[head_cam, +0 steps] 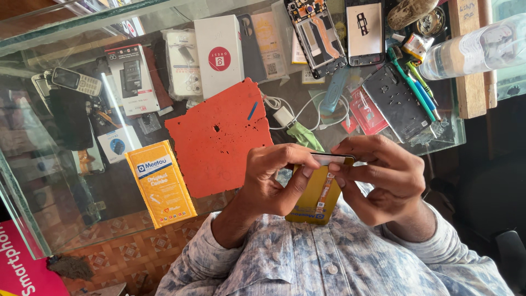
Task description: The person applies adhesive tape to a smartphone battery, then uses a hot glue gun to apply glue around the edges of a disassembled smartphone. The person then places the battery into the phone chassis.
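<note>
My left hand and my right hand meet over my patterned shirt and together grip a thin flat phone panel, seen edge-on. Left thumb and fingers pinch its left end; right fingers curl over its right end. Under the panel, between both hands, hangs a yellow packet with an orange ribbon strip on it. I cannot tell which hand bears the packet.
A glass counter carries an orange foam mat, a yellow box, white boxes, opened phones, a back cover, a white charger cable, tools, a plastic bottle and a keypad phone.
</note>
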